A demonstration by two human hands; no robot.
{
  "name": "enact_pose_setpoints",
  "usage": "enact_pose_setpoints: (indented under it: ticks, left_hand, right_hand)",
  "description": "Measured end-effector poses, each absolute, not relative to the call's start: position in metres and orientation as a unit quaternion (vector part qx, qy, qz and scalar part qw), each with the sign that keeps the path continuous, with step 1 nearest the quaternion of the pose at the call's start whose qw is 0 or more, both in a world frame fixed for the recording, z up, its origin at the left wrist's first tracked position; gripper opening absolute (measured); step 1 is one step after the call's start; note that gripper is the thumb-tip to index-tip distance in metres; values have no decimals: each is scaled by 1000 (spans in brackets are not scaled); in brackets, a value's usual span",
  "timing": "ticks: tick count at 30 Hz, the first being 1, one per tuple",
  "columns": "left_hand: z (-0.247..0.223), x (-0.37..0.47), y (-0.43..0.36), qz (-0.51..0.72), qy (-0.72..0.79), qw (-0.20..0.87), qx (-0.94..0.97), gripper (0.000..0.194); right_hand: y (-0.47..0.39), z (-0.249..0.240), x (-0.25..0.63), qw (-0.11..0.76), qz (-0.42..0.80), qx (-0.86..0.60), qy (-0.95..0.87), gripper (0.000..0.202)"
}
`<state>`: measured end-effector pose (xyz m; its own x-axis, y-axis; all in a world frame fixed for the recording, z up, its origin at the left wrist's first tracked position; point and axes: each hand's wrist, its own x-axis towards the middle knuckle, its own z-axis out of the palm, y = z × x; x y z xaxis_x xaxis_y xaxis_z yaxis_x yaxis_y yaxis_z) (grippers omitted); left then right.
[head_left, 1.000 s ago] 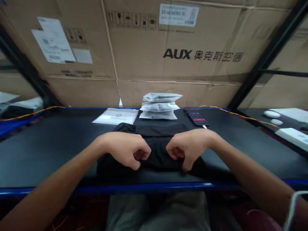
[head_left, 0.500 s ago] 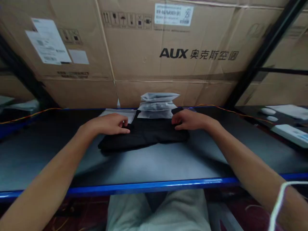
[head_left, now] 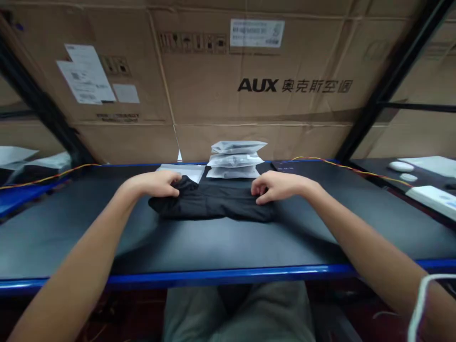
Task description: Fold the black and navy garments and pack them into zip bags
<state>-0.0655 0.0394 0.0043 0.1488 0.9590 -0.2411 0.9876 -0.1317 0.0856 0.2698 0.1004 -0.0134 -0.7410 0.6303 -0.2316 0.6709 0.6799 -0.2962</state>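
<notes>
A black piece of folded fabric (head_left: 213,202), perhaps a garment, lies as a wide strip across the dark tabletop. At its left end my left hand (head_left: 158,184) is closed, pinching a raised, bunched bit of it between thumb and fingers. My right hand (head_left: 272,185) is bent over the far right part of the fabric, thumb and fingers closed on its edge. Just behind the strip stand several stacked, frosted plastic bags (head_left: 235,160). A flat translucent bag (head_left: 188,171) lies behind my left hand, partly covered by the fabric.
The table's blue front edge (head_left: 228,276) runs before my lap. A large cardboard box (head_left: 206,99) walls off the back between black posts. Right, there are a white box (head_left: 432,199) and a white mouse (head_left: 401,166). A dark flat item (head_left: 285,166) lies behind my right hand. A white cable (head_left: 418,304) hangs lower right.
The fabric's far part has come toward me, making the strip narrower and baring more table before the stacked bags. The left end is now lifted and bunched in my left hand. The view has tilted slightly.
</notes>
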Motion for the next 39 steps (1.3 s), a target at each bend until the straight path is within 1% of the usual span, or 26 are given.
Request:
enact_pose_setpoints:
  ticks: [3, 5, 7, 8, 10, 11, 12, 13, 15, 17, 18, 19, 21, 23, 25, 27, 29, 30, 31, 32, 34, 35, 36, 37, 39]
  left_hand:
    - [7, -70, 40, 22, 667, 98, 738, 37]
    - [9, -63, 36, 106, 661, 102, 736, 44]
    - [10, -49, 28, 157, 607, 182, 757, 49]
    - [11, -42, 23, 149, 563, 246, 775, 49]
    - [13, -32, 16, 95, 484, 354, 795, 49]
    - [14, -30, 14, 73, 460, 381, 799, 49]
    - [15, -31, 14, 67, 455, 384, 801, 47]
    - [15, -34, 15, 79, 467, 365, 802, 44]
    - [15, -44, 21, 129, 522, 280, 795, 40]
    - [12, -55, 29, 135, 584, 197, 776, 42]
    - [9, -58, 32, 107, 606, 183, 767, 43]
    - [6, -60, 35, 64, 616, 192, 762, 44]
    - [-1, -58, 39, -23, 606, 234, 760, 45]
    - [-7, -53, 42, -50, 588, 236, 772, 42]
    - [-12, -47, 44, -17, 591, 179, 787, 37]
    - [-14, -44, 45, 48, 594, 133, 792, 31]
    - [-16, -41, 46, 120, 584, 118, 794, 28]
    - [-17, -39, 46, 152, 573, 120, 796, 27]
    - [-18, -36, 46, 178, 560, 123, 800, 27]
    - [-19, -33, 45, 193, 545, 126, 806, 27]
    - [-21, -24, 43, 211, 518, 129, 819, 28]
    - [-22, -19, 42, 221, 507, 126, 823, 30]
    - [-23, -14, 40, 231, 500, 117, 826, 31]
    - [-24, -10, 38, 243, 496, 100, 828, 31]
    - [-26, -1, 33, 267, 487, 44, 830, 28]
  right_hand:
    - [96, -15, 265, 44, -187, 343, 920, 28]
    - [93, -16, 262, 42, -186, 335, 923, 27]
    - [91, -17, 259, 39, -185, 328, 925, 26]
    - [91, -18, 259, 38, -185, 328, 926, 25]
    - [90, -18, 258, 35, -183, 328, 926, 24]
    - [89, -18, 258, 34, -181, 331, 926, 23]
    - [89, -18, 258, 34, -179, 333, 925, 23]
    - [88, -18, 258, 34, -177, 333, 925, 23]
    - [88, -18, 258, 35, -172, 334, 926, 22]
    - [87, -18, 257, 38, -168, 334, 927, 23]
    - [87, -18, 257, 38, -168, 334, 927, 22]
    - [87, -19, 256, 37, -170, 333, 927, 22]
    - [87, -21, 255, 31, -176, 329, 928, 21]
    - [88, -22, 256, 24, -194, 318, 928, 23]
    - [88, -19, 258, 32, -253, 293, 921, 31]
    - [87, -14, 261, 67, -363, 251, 895, 41]
    - [85, -9, 264, 100, -465, 214, 853, 48]
    - [84, -8, 264, 92, -492, 211, 839, 49]
    - [84, -8, 263, 56, -499, 223, 835, 49]
    - [85, -10, 261, -8, -488, 247, 837, 50]
    - [88, -20, 255, -172, -434, 304, 830, 55]
    - [91, -26, 252, -236, -410, 320, 821, 62]
    - [93, -33, 248, -262, -401, 323, 816, 71]
    - [95, -40, 245, -270, -404, 316, 815, 79]
    - [97, -49, 242, -265, -428, 278, 818, 84]
